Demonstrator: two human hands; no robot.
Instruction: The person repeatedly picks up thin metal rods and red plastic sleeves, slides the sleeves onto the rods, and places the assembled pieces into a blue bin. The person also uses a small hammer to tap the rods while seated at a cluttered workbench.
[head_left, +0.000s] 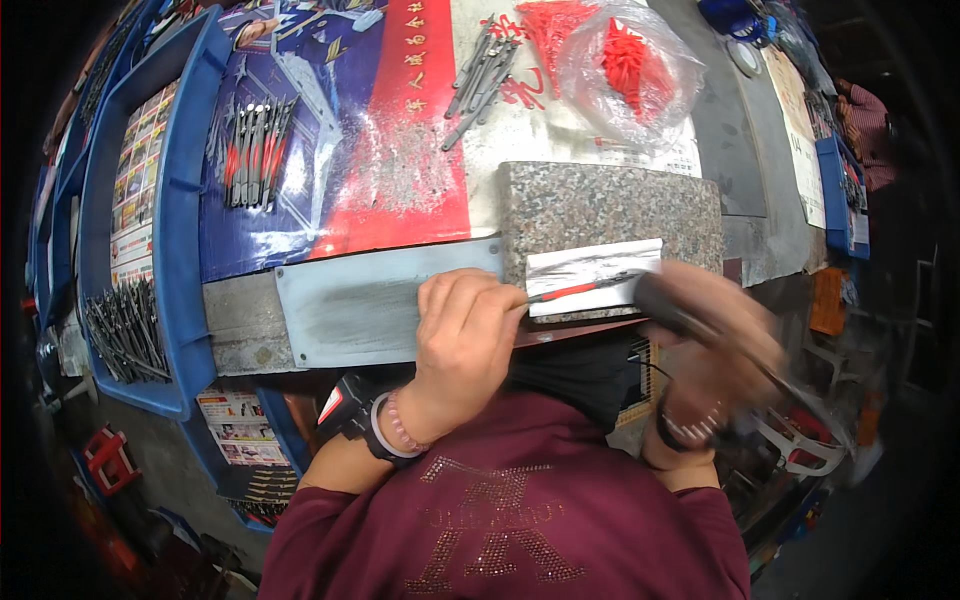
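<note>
My left hand [465, 330] is closed in a pinch on one end of a slim dark metal piece with a red strip [568, 292]. The piece lies across a smudged white pad [594, 262] on the near edge of a speckled stone block [610, 205]. My right hand [738, 325], smeared by motion, is wrapped round the handle of what looks like a hammer [668, 306]. Its dark head is close to the far end of the metal piece; whether they touch I cannot tell.
A grey-smudged plate [385, 300] adjoins the block. Beyond lie red-striped metal pieces [255, 155], plain grey pieces [480, 75] and a clear plastic bag [630, 70] of red strips. At left stands a blue tray [190, 300] holding dark pieces. Another person [868, 130] is far right.
</note>
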